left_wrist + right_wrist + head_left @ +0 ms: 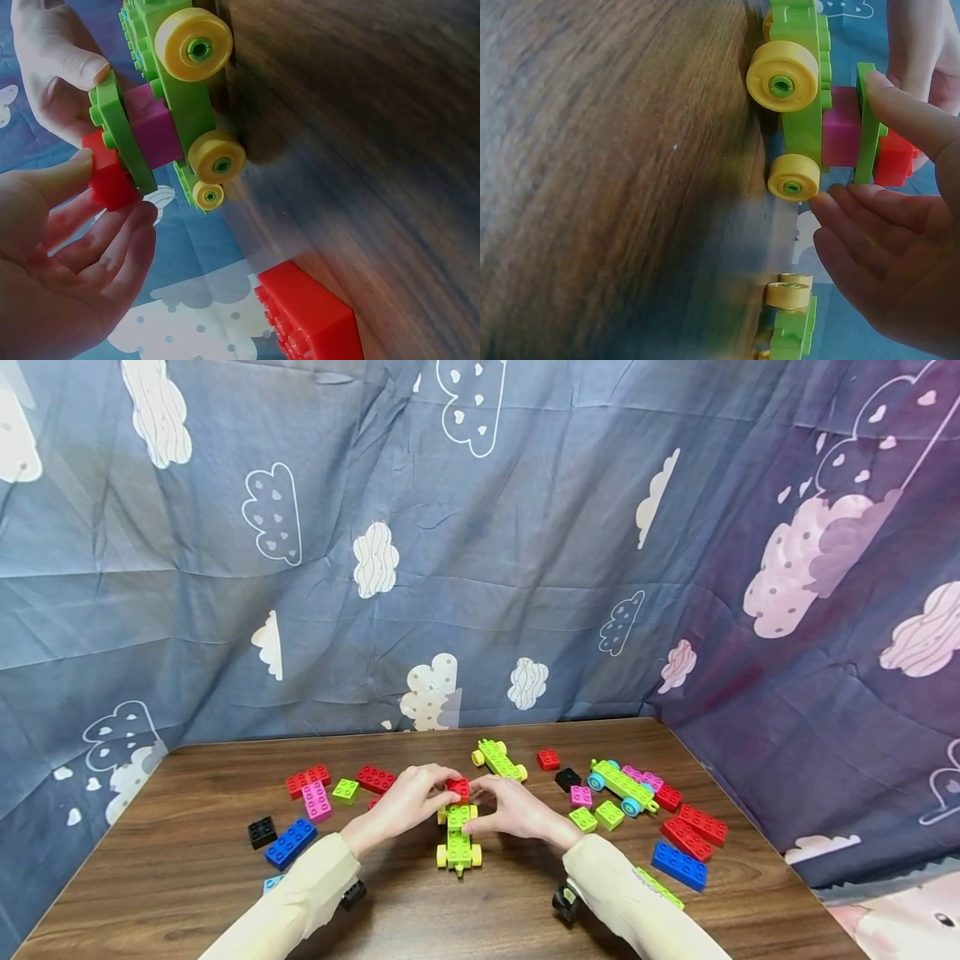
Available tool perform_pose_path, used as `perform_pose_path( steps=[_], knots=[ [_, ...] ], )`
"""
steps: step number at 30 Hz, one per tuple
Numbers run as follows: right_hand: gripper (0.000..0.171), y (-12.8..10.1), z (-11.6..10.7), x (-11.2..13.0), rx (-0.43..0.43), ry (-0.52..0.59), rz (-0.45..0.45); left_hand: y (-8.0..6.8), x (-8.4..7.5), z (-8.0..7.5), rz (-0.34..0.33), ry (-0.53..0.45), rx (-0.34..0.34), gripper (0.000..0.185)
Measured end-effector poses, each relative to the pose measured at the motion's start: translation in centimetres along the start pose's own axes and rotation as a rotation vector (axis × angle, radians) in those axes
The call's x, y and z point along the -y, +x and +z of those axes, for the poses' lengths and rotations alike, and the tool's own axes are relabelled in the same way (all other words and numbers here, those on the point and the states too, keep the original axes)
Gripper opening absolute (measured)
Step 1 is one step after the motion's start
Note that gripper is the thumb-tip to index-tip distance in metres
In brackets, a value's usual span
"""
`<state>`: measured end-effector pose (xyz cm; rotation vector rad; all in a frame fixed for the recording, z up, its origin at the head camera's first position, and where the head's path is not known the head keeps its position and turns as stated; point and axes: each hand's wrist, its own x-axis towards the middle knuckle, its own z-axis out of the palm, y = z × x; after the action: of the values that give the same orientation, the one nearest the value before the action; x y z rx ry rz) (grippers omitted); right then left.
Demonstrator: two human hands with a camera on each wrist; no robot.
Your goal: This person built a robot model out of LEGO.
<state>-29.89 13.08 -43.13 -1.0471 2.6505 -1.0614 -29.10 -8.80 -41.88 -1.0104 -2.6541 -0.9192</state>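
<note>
At the table's middle is a green wheeled toy base (459, 852) with yellow wheels. A magenta brick (841, 126) sits on it, topped by a flat green plate (868, 135) that overhangs the magenta brick at both ends. A red brick (112, 172) is on the plate's far end. My left hand (408, 800) pinches the red brick between thumb and fingers. My right hand (519, 808) holds the green plate, its thumb on the near end and a fingertip at the far end. Whether the red brick is fully pressed down cannot be told.
Beyond the hands lies another green base (498, 760) with yellow wheels. A green base (622, 787) with blue wheels stands right, among loose bricks. Blue bricks (291, 843), (678, 865) flank the arms. Near the left hand is a red brick (311, 315).
</note>
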Motion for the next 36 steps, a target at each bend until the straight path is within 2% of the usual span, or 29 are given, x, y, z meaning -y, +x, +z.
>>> perform_pose_path(
  steps=[5, 15, 18, 27, 33, 36],
  knots=[
    [0.053, 0.04, -0.03, 0.04, 0.005, -0.005, -0.011, -0.04, 0.04, 0.2, 0.008, -0.006, -0.018, 0.022],
    [0.054, 0.1, 0.09, -0.1, 0.003, -0.004, 0.024, -0.14, 0.45, 0.24, -0.032, -0.12, -0.019, 0.023],
    [0.055, 0.1, 0.08, -0.01, 0.005, -0.003, 0.03, -0.22, 0.52, 0.29, -0.023, -0.137, -0.026, 0.023],
    [0.054, 0.06, 0.07, 0.03, -0.001, 0.0, 0.024, -0.34, 0.21, 0.42, -0.012, -0.094, -0.043, 0.024],
    [0.053, 0.14, 0.05, 0.06, -0.004, -0.009, 0.019, -0.4, 0.17, 0.49, -0.027, -0.117, -0.071, 0.024],
    [0.053, 0.09, 0.06, 0.13, -0.003, -0.013, 0.027, -0.5, 0.13, 0.63, -0.008, -0.095, -0.074, 0.023]
  ],
)
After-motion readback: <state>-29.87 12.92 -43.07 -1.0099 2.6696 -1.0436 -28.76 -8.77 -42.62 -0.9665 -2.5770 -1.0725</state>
